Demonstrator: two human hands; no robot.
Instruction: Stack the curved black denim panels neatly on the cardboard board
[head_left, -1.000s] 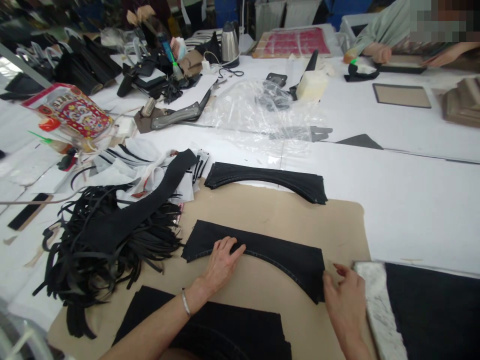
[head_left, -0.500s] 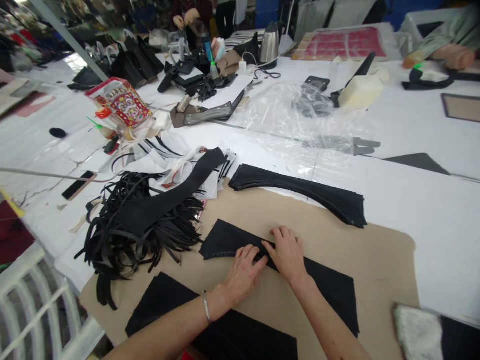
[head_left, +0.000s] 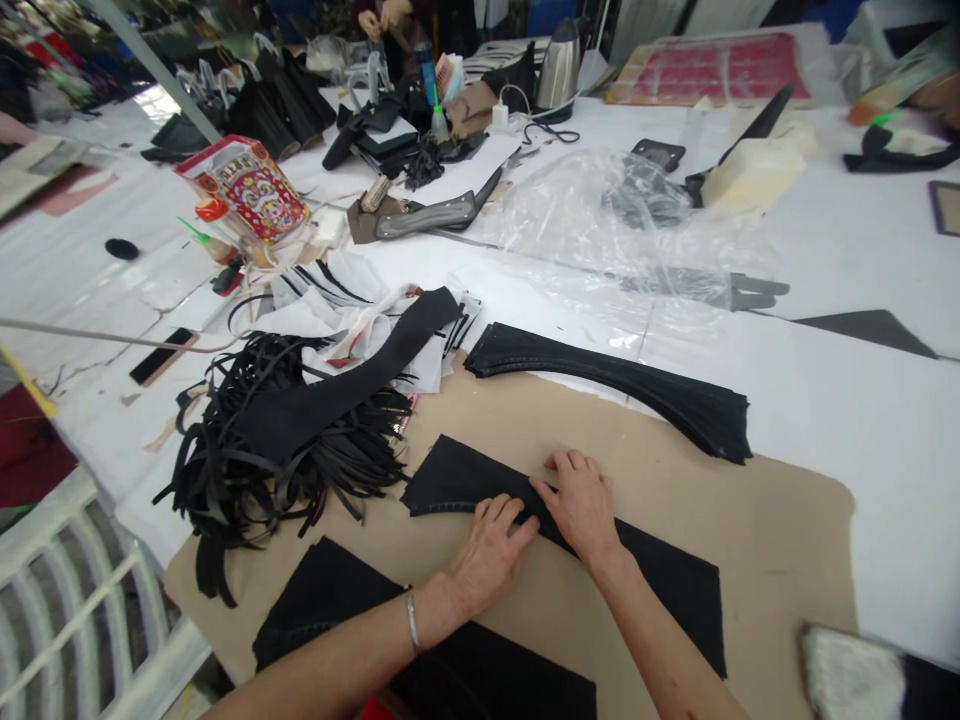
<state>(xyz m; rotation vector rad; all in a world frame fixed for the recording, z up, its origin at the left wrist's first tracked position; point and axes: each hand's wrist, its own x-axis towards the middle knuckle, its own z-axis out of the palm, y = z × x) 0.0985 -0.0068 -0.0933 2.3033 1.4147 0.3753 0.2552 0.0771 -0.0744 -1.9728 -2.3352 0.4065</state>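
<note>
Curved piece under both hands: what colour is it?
Black. The curved piece shows best in the head view, the only one.

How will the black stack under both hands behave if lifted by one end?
The black stack will probably sag, since its layers look thin. They may slip out of line, as edges at one end look uneven.

A black panel (head_left: 667, 570), stitched along its curved near edge, lies flat, slanting from far left to near right

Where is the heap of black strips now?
Head view, left of centre: the heap of black strips lies left of the left hand, partly on the tan board.
</note>
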